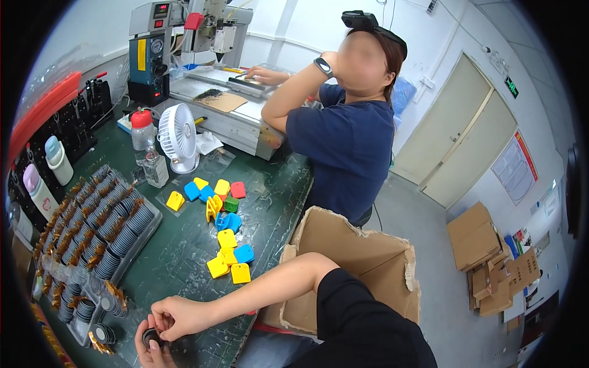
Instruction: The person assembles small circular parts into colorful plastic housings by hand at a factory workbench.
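My left hand (145,351) is closed around a small round dark disc (151,338) near the front of the green table. Over it, my right hand (183,317) pinches with thumb and forefinger at the disc's upper edge; what lies between those fingertips is too small to make out. Beside my hands, short stacks of grey-black discs with orange-brown strips (105,333) lie next to a clear plastic tray (151,222). Rows of similar discs (92,236) fill that tray.
Yellow, blue, red and green plastic pieces (226,238) lie mid-table. Behind them stand a white fan (178,136), a red-capped bottle (143,130) and a bench machine (215,37). An open cardboard box (350,251) sits under my right arm; a co-worker (343,141) sits beyond.
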